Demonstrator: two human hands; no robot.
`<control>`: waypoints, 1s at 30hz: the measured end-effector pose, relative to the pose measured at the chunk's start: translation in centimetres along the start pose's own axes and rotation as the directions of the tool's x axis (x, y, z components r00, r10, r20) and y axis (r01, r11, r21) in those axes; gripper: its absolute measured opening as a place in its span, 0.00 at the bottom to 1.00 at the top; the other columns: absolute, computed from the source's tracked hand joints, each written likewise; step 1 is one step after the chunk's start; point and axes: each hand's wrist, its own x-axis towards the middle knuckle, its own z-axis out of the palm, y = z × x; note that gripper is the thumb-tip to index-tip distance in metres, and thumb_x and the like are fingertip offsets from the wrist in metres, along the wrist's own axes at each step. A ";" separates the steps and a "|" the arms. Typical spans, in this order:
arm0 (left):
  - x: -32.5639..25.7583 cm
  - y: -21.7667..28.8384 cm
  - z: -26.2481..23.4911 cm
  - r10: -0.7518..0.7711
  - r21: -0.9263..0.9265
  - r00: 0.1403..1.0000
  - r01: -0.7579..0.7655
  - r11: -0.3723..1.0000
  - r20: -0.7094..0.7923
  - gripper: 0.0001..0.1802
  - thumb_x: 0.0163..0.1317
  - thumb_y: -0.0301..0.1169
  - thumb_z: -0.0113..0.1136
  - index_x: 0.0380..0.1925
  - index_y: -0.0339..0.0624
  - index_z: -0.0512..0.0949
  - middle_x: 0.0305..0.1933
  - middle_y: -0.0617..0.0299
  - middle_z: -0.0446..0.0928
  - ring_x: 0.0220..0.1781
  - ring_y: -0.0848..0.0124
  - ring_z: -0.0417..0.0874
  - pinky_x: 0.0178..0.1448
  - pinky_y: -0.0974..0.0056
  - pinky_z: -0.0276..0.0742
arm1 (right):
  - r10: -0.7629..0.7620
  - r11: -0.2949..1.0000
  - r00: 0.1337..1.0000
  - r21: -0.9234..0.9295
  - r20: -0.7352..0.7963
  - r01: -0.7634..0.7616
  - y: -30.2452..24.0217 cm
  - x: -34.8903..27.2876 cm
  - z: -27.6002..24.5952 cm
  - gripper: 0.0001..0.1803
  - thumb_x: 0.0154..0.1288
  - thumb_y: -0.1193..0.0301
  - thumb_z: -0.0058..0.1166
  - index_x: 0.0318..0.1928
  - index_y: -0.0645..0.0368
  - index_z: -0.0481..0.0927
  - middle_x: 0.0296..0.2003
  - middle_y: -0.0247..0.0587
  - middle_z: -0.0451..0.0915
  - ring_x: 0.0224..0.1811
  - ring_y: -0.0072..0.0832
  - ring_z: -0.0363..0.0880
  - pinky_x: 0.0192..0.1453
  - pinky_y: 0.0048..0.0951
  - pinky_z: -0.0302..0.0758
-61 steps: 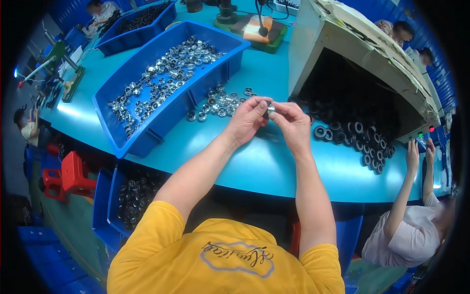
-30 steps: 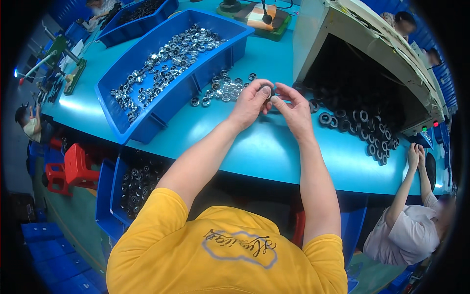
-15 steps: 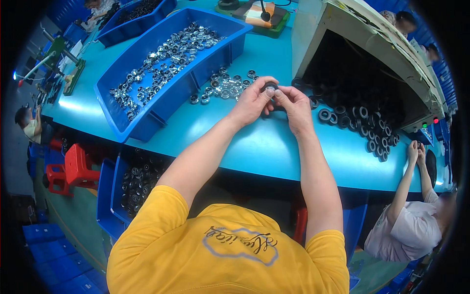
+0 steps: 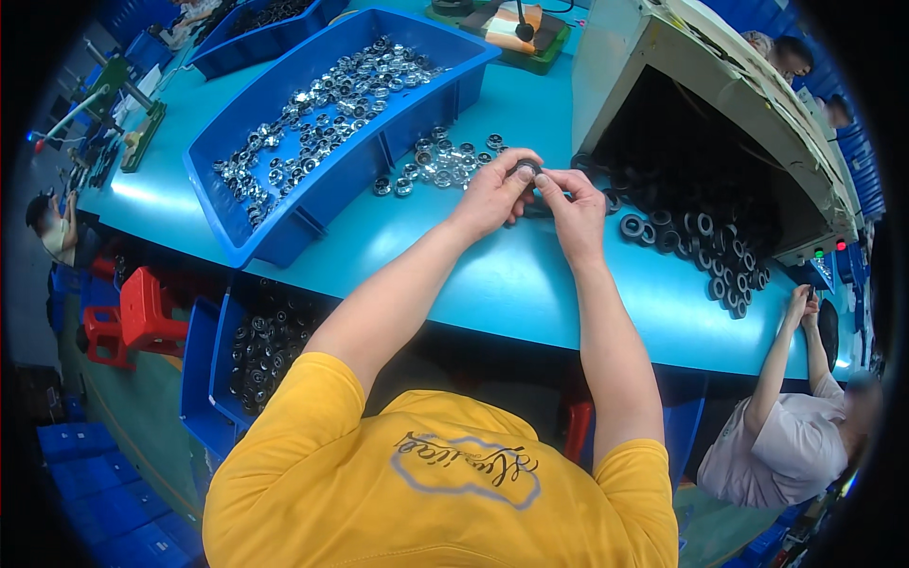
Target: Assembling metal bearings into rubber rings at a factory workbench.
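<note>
Above the table, my left hand (image 4: 494, 197) and my right hand (image 4: 575, 208) meet, both closed on one small black ring (image 4: 526, 166). Thumbs and fingertips press it from either side, and they cover much of it. Just beyond my left hand lies a loose cluster of shiny metal hubs (image 4: 445, 163). A heap of black rings (image 4: 705, 227) spreads to the right of my right hand, coming out of the dark opening of a pale box-like housing (image 4: 615, 66).
A big blue bin (image 4: 275, 227) with metal hubs stands left on the turquoise table (image 4: 473, 303). Below the edge, another blue bin (image 4: 222, 364) holds dark round parts, near a red stool (image 4: 147, 312). A co-worker (image 4: 781, 445) sits at the right; others are farther off.
My fingers have shifted slightly around the black ring, which now looks more tilted and more covered. The whole view has moved a little; both hands stay together in the same place.
</note>
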 end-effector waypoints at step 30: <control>-0.1 1.0 0.7 0.028 -0.083 0.999 -0.030 0.996 -0.024 0.11 0.79 0.28 0.56 0.55 0.43 0.82 0.36 0.64 0.81 0.25 0.80 0.78 0.26 0.70 0.80 | 0.196 0.924 0.976 0.316 0.095 -0.217 0.8 0.4 -0.4 0.09 0.72 0.69 0.67 0.45 0.63 0.91 0.44 0.36 0.84 0.44 0.21 0.82 0.43 0.23 0.81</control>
